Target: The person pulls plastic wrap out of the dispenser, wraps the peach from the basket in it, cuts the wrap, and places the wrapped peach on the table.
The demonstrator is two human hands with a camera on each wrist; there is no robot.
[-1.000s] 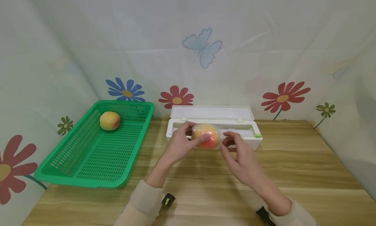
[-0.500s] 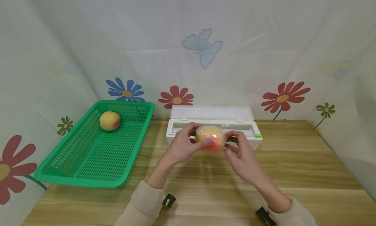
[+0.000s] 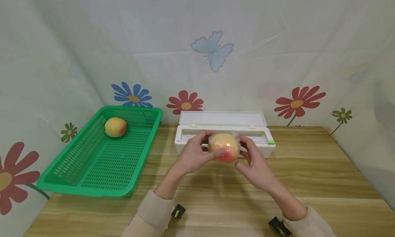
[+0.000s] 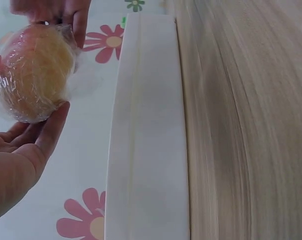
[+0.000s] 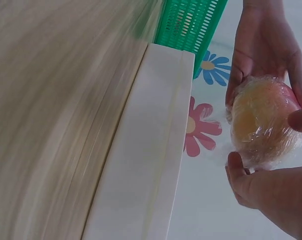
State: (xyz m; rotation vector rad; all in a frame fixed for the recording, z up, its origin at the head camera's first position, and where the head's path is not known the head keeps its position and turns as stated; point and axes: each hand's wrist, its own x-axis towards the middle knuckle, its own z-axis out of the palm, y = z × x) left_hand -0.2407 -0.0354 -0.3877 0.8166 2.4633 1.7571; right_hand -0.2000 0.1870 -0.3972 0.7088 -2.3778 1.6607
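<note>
A yellow peach [image 3: 223, 146] with a red blush, wrapped in clear cling film, is held up in front of the white film box. My left hand [image 3: 192, 154] grips it from the left, thumb across its front and fingers behind. On the other side, my right hand [image 3: 257, 168] has bent fingers against the film, with its thumb low beside the peach. The right wrist view shows the wrapped peach [image 5: 265, 120] between both hands, loose film wrinkled at its ends. The cling film dispenser [image 3: 256, 149] has its lid raised, a pale roll inside and a green slider at its right end.
A green plastic basket [image 3: 134, 182] stands on the left of the wooden table [image 3: 308, 175], with another peach [image 3: 115, 127] near its back left corner. Behind the table hangs a flower-print curtain [image 3: 240, 86].
The wrapped peach has shifted slightly right and down toward the right hand. The film tail that stuck out at its right is now gathered against it under the right fingers.
</note>
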